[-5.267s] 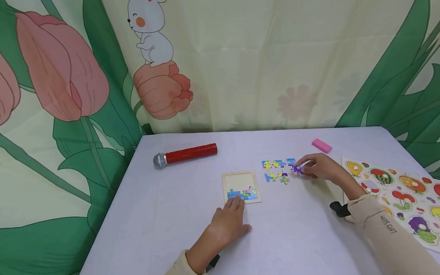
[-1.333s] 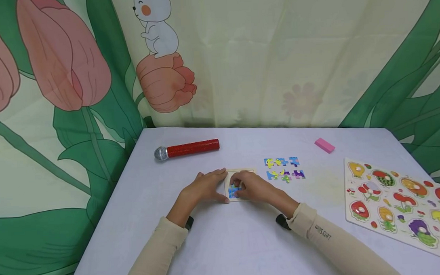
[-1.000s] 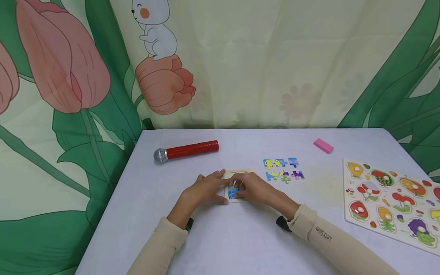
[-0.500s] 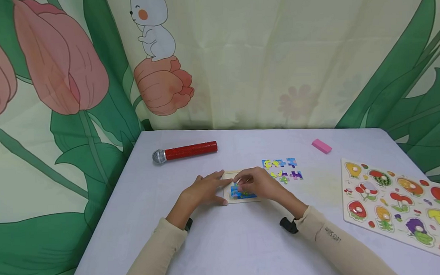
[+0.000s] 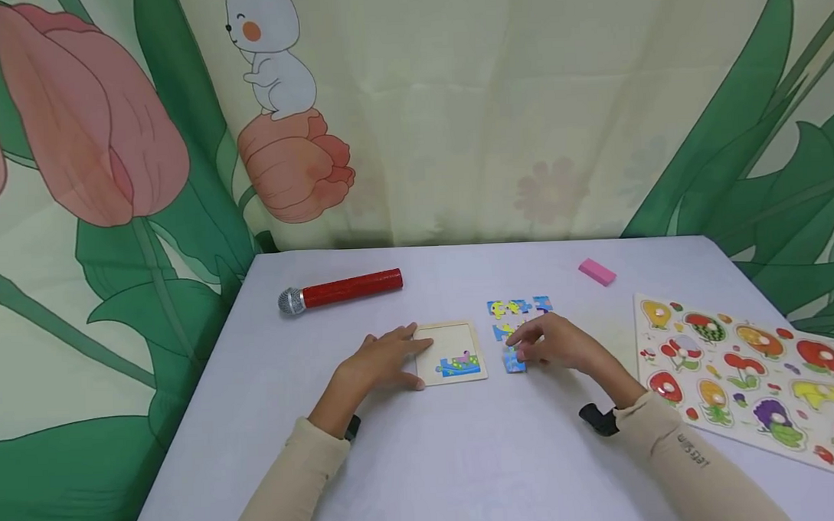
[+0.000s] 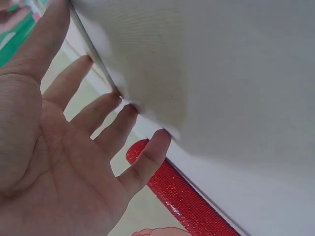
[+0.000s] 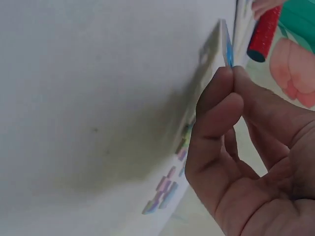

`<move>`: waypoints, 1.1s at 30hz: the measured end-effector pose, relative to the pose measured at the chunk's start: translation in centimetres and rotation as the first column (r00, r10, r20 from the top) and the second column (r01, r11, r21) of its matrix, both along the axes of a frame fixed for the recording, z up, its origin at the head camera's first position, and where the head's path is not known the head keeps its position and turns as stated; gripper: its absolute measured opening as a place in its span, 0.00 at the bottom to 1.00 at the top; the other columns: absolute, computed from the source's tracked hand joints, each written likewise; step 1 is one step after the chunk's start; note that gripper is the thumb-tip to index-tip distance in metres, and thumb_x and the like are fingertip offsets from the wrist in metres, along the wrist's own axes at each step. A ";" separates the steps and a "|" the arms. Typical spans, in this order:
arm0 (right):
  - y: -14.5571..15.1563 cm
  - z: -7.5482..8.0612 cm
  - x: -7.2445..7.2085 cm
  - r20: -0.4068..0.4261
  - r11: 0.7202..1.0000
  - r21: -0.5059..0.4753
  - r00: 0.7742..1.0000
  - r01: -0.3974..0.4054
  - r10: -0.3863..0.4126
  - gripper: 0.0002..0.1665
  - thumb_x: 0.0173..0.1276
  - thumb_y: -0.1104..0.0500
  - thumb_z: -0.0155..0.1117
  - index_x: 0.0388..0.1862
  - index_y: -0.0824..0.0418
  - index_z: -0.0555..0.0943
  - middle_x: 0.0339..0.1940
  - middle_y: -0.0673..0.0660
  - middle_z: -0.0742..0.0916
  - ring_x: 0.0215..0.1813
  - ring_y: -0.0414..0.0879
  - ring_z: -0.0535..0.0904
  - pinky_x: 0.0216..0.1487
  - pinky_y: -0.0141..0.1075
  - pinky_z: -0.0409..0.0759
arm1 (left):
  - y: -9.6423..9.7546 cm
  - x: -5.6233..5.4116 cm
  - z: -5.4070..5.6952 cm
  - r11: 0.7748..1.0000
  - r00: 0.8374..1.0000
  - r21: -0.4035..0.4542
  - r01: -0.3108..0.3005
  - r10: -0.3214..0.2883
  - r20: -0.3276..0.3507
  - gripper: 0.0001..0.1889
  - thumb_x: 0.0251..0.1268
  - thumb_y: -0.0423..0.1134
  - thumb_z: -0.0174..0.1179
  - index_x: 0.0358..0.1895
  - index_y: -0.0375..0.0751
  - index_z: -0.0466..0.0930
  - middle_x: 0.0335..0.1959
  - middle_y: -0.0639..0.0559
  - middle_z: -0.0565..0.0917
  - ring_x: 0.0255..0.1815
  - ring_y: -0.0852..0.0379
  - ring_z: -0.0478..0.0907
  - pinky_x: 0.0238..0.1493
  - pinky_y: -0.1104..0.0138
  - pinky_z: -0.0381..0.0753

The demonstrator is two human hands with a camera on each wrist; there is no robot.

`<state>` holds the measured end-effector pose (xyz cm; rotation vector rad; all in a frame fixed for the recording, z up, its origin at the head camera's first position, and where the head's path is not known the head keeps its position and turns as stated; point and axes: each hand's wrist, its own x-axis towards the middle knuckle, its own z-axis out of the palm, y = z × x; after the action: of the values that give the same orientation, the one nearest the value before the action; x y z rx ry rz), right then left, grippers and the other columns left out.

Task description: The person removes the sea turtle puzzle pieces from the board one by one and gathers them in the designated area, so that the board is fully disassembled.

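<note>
In the head view my left hand (image 5: 379, 369) lies at the left edge of a small wooden puzzle frame (image 5: 480, 343), fingers spread and fairly straight, fingertips at the rim. Inside the frame, joined puzzle pieces (image 5: 460, 365) in blue, green and pink sit along the bottom. My right hand (image 5: 556, 344) pinches a blue puzzle piece (image 5: 514, 362) between thumb and forefinger, just right of the frame. The right wrist view shows this piece (image 7: 227, 46) edge-on, above the tabletop. More loose pieces (image 5: 507, 308) lie behind the right hand, which partly hides them.
A red microphone (image 5: 352, 288) lies at the back left of the white table (image 5: 424, 459). At the back right is a pink block (image 5: 597, 272). A large fruit puzzle board (image 5: 752, 387) covers the table's right side. A printed curtain (image 5: 440, 137) hangs behind.
My right hand has moved right, out of the wooden frame, with a blue puzzle piece pinched in its fingers. Earlier it set down a purple piece among the loose ones. My left hand stays at the frame.
</note>
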<state>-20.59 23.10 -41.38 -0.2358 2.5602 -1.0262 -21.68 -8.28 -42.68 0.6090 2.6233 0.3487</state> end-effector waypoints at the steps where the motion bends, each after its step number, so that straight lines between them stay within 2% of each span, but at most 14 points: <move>1: -0.1 -0.3 0.1 -0.011 1.000 0.017 1.000 0.008 -0.008 0.11 0.68 0.66 0.71 0.48 0.62 0.90 0.34 0.54 0.84 0.34 0.47 0.76 0.34 0.37 0.76 | 0.0 0.0 0.0 1.000 1.000 0.002 -0.002 0.002 0.004 0.41 0.59 0.51 0.75 0.77 0.60 0.69 0.81 0.48 0.60 0.81 0.48 0.54 0.74 0.41 0.57; 7: -0.8 -1.1 0.5 -0.070 0.995 0.095 0.997 0.044 -0.038 0.10 0.65 0.70 0.70 0.44 0.63 0.90 0.30 0.53 0.83 0.35 0.47 0.76 0.35 0.38 0.76 | 0.3 0.0 0.0 1.000 1.000 -0.001 -0.001 0.001 0.014 0.41 0.59 0.51 0.75 0.78 0.59 0.68 0.82 0.48 0.59 0.81 0.48 0.54 0.74 0.42 0.57; 14: -2.4 -0.6 0.5 -0.126 0.988 0.149 0.992 0.028 -0.009 0.09 0.65 0.70 0.69 0.42 0.63 0.89 0.29 0.52 0.82 0.34 0.46 0.76 0.33 0.36 0.76 | 0.2 -0.2 0.3 1.000 0.999 0.007 0.021 -0.021 0.025 0.41 0.59 0.51 0.75 0.77 0.58 0.69 0.81 0.46 0.59 0.81 0.47 0.56 0.74 0.42 0.58; 20: -4.7 -0.6 0.7 -0.113 0.995 0.086 0.992 -0.054 0.064 0.11 0.65 0.72 0.68 0.43 0.63 0.90 0.30 0.51 0.83 0.32 0.45 0.76 0.30 0.35 0.77 | -0.1 -0.6 0.1 0.997 0.998 0.061 0.057 -0.056 -0.021 0.39 0.58 0.53 0.76 0.74 0.54 0.73 0.81 0.47 0.60 0.80 0.47 0.56 0.74 0.47 0.60; 26: -5.7 -0.8 0.6 -0.119 0.995 0.057 0.989 -0.085 0.092 0.11 0.65 0.74 0.67 0.41 0.62 0.89 0.29 0.50 0.83 0.32 0.44 0.75 0.32 0.34 0.77 | 0.1 -1.1 -0.5 0.983 0.993 0.145 0.115 -0.112 -0.030 0.41 0.60 0.49 0.75 0.77 0.54 0.68 0.80 0.48 0.62 0.79 0.49 0.57 0.73 0.50 0.60; 33: -6.3 -0.9 0.2 -0.148 0.990 0.042 0.979 -0.135 0.139 0.12 0.66 0.74 0.64 0.39 0.61 0.90 0.24 0.49 0.83 0.28 0.42 0.75 0.31 0.34 0.76 | 0.4 -1.3 -0.7 0.981 0.989 0.129 0.147 -0.147 -0.016 0.38 0.64 0.51 0.72 0.78 0.61 0.68 0.80 0.47 0.60 0.80 0.47 0.53 0.74 0.49 0.56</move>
<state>-20.34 16.82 -42.30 -0.4918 2.6488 -0.9486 -22.99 -7.91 -43.37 0.8430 2.5570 0.4745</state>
